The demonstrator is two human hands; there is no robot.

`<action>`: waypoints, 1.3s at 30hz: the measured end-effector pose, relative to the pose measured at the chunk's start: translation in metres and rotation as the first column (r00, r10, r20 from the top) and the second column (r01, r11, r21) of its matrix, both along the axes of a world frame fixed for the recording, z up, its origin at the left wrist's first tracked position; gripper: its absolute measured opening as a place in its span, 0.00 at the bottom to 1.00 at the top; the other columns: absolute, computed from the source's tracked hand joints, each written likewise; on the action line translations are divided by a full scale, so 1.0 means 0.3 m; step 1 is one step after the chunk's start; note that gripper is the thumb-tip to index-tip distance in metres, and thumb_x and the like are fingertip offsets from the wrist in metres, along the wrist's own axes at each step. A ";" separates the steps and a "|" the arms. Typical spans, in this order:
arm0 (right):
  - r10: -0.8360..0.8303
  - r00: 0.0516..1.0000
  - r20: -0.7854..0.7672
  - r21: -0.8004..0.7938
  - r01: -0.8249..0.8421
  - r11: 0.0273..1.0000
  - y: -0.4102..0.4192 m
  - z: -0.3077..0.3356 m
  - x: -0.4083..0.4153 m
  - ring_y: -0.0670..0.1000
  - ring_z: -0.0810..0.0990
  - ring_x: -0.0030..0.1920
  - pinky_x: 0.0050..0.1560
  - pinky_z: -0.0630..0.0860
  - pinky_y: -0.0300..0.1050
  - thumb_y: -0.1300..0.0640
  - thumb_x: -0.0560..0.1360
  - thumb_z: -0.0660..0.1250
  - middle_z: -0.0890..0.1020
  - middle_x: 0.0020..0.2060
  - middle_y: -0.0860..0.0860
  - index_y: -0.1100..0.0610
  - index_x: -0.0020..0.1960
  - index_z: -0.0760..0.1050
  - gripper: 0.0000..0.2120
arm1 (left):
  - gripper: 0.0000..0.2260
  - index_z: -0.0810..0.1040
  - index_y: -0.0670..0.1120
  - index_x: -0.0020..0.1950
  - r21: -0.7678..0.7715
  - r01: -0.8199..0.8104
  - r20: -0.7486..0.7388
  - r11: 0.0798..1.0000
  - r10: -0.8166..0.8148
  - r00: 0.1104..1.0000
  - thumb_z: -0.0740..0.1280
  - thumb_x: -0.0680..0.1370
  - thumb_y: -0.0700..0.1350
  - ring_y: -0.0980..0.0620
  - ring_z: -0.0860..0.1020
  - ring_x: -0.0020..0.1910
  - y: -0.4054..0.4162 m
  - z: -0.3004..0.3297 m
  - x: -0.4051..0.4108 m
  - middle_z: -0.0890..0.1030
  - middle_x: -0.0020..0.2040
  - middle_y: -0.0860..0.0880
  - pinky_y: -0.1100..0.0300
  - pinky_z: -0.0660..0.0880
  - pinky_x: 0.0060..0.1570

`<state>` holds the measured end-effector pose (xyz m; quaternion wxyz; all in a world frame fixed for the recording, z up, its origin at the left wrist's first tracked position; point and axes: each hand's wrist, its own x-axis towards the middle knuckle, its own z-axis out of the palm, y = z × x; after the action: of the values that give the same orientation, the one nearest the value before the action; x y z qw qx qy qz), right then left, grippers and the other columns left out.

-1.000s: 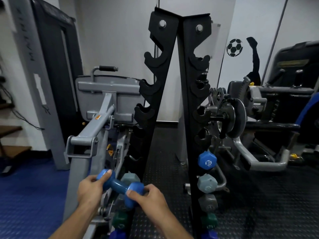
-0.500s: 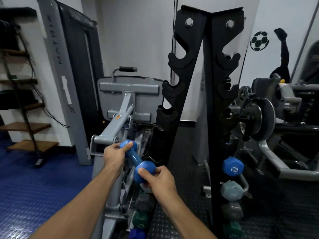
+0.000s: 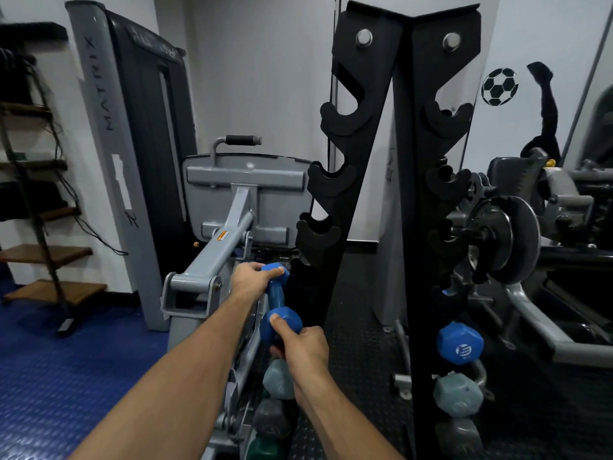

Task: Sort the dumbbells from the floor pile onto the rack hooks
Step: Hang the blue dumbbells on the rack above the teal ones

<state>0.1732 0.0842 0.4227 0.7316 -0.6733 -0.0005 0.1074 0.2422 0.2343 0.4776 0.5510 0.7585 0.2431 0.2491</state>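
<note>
A blue dumbbell (image 3: 276, 297) is held with both hands against the left side of the black upright rack (image 3: 365, 180). My left hand (image 3: 248, 280) grips its far head, and my right hand (image 3: 303, 346) grips its near head from below. The dumbbell points almost straight away from me, level with the lowest free hooks (image 3: 316, 234). Below it on the left side hang a pale teal dumbbell (image 3: 277, 380), a grey one and a green one. On the rack's right side hang a blue dumbbell (image 3: 459, 343), a teal one (image 3: 457, 395) and a grey one.
A grey weight machine (image 3: 212, 260) stands close to the left of the rack. A plate-loaded machine (image 3: 504, 240) crowds the right side. A wooden shelf unit (image 3: 43, 254) stands far left on blue floor. Upper hooks (image 3: 341, 117) on both rack sides are bare.
Both hands have raised the blue dumbbell and turned it from crosswise to pointing away, bringing it up against the rack's left hooks. My head has lifted and moved closer.
</note>
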 end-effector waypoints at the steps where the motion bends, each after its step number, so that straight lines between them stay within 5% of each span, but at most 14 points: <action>1: -0.001 0.999 -0.033 0.051 0.003 0.999 0.005 -0.004 0.003 0.49 0.88 0.38 0.36 0.85 0.44 0.35 0.58 0.79 0.86 0.46 0.57 0.63 0.56 0.80 0.39 | 0.13 0.85 0.42 0.42 -0.001 0.000 -0.002 1.000 0.000 1.000 0.77 0.73 0.52 0.46 0.80 0.37 -0.009 0.001 0.020 0.82 0.33 0.46 0.54 0.78 0.42; 6: -0.020 0.995 -0.094 0.135 0.033 0.990 -0.004 -0.032 0.027 0.51 0.88 0.42 0.41 0.86 0.48 0.48 0.68 0.82 0.86 0.49 0.57 0.63 0.59 0.79 0.28 | 0.31 0.85 0.44 0.49 -0.181 0.057 -0.054 0.982 -0.067 0.996 0.58 0.72 0.69 0.43 0.82 0.49 -0.020 0.009 0.066 0.85 0.49 0.43 0.45 0.77 0.60; 9: -0.014 0.990 -0.138 0.132 0.033 0.991 -0.022 -0.026 0.037 0.51 0.88 0.38 0.43 0.87 0.51 0.49 0.70 0.81 0.85 0.48 0.57 0.64 0.59 0.77 0.27 | 0.34 0.84 0.42 0.51 -0.232 0.127 -0.021 0.964 -0.136 0.990 0.55 0.78 0.70 0.44 0.83 0.50 -0.024 -0.012 0.094 0.86 0.50 0.42 0.48 0.79 0.55; 13: 0.031 0.976 -0.214 0.192 0.011 0.981 -0.034 -0.022 0.036 0.55 0.89 0.39 0.50 0.86 0.55 0.49 0.73 0.79 0.86 0.46 0.59 0.63 0.55 0.76 0.22 | 0.34 0.83 0.41 0.51 -0.273 0.217 0.016 0.937 -0.221 0.975 0.52 0.81 0.69 0.49 0.77 0.38 -0.062 -0.042 0.099 0.83 0.46 0.42 0.58 0.70 0.35; 19: 0.080 0.939 -0.333 0.326 0.035 0.945 -0.053 0.001 0.002 0.58 0.89 0.42 0.47 0.86 0.50 0.49 0.73 0.79 0.87 0.46 0.63 0.63 0.54 0.75 0.21 | 0.36 0.88 0.44 0.50 -0.389 0.324 0.075 0.862 -0.321 0.944 0.53 0.79 0.71 0.50 0.70 0.38 -0.009 -0.092 0.096 0.78 0.45 0.44 0.58 0.67 0.39; 22: 0.119 0.939 -0.324 0.289 -0.021 0.957 -0.069 0.003 0.004 0.58 0.88 0.42 0.46 0.86 0.48 0.47 0.74 0.78 0.87 0.46 0.62 0.64 0.58 0.76 0.24 | 0.33 0.87 0.48 0.38 -0.388 0.332 0.020 0.860 -0.352 0.936 0.50 0.84 0.64 0.58 0.66 0.26 -0.038 -0.106 0.071 0.72 0.28 0.55 0.62 0.56 0.32; 23: 0.134 0.935 -0.328 0.285 -0.037 0.958 -0.078 0.014 0.011 0.58 0.88 0.43 0.47 0.86 0.49 0.47 0.74 0.78 0.86 0.47 0.62 0.64 0.59 0.75 0.24 | 0.32 0.86 0.42 0.44 -0.395 0.312 0.013 0.864 -0.334 0.942 0.50 0.85 0.61 0.59 0.66 0.23 -0.053 -0.105 0.058 0.72 0.25 0.56 0.61 0.54 0.31; 24: 0.152 0.928 -0.341 0.289 -0.051 0.956 -0.088 0.026 0.014 0.58 0.87 0.44 0.50 0.86 0.50 0.48 0.74 0.77 0.85 0.48 0.62 0.63 0.60 0.74 0.24 | 0.29 0.76 0.34 0.56 -0.410 0.308 0.025 0.858 -0.327 0.945 0.51 0.86 0.59 0.59 0.67 0.23 -0.064 -0.112 0.049 0.74 0.24 0.56 0.60 0.54 0.31; 26: 0.206 0.907 -0.366 0.299 -0.095 0.950 -0.097 0.053 0.026 0.59 0.85 0.44 0.57 0.84 0.55 0.47 0.75 0.77 0.83 0.47 0.61 0.60 0.59 0.73 0.22 | 0.30 0.82 0.36 0.58 -0.439 0.313 0.059 0.842 -0.321 0.945 0.52 0.86 0.60 0.56 0.67 0.28 -0.059 -0.122 0.050 0.76 0.27 0.54 0.59 0.56 0.32; 27: 0.231 0.898 -0.375 0.298 -0.119 0.947 -0.097 0.061 0.027 0.60 0.85 0.45 0.57 0.84 0.56 0.47 0.75 0.77 0.83 0.47 0.61 0.59 0.58 0.73 0.22 | 0.27 0.85 0.46 0.47 -0.453 0.302 0.074 0.839 -0.303 0.950 0.52 0.85 0.60 0.55 0.65 0.29 -0.062 -0.121 0.047 0.75 0.28 0.54 0.59 0.56 0.31; 30: 0.269 0.875 -0.402 0.297 -0.153 0.942 -0.080 0.058 0.028 0.62 0.87 0.46 0.41 0.85 0.50 0.45 0.75 0.77 0.84 0.49 0.64 0.59 0.58 0.75 0.23 | 0.27 0.77 0.51 0.32 -0.433 0.269 0.053 0.860 -0.274 0.960 0.53 0.86 0.59 0.58 0.63 0.22 -0.068 -0.111 0.055 0.70 0.25 0.55 0.65 0.57 0.23; 35: 0.240 0.881 -0.408 0.274 -0.133 0.953 -0.060 0.035 0.041 0.59 0.89 0.43 0.37 0.84 0.46 0.43 0.72 0.78 0.87 0.44 0.65 0.61 0.52 0.77 0.24 | 0.14 0.78 0.49 0.40 -0.323 0.256 0.049 0.911 -0.254 0.966 0.61 0.83 0.51 0.54 0.69 0.28 -0.052 -0.104 0.085 0.75 0.33 0.50 0.60 0.63 0.30; 39: 0.108 0.927 -0.360 0.081 -0.085 0.993 -0.034 0.024 0.050 0.55 0.88 0.36 0.42 0.87 0.49 0.40 0.68 0.80 0.87 0.40 0.61 0.61 0.50 0.78 0.27 | 0.06 0.75 0.46 0.43 -0.171 0.253 -0.001 0.952 -0.257 0.966 0.64 0.80 0.40 0.52 0.72 0.30 -0.052 -0.098 0.105 0.75 0.33 0.47 0.60 0.67 0.30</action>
<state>0.1881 0.0740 0.4300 0.7340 -0.6172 0.0983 0.2659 0.2738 0.2186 0.4480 0.6380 0.7369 0.1700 0.1455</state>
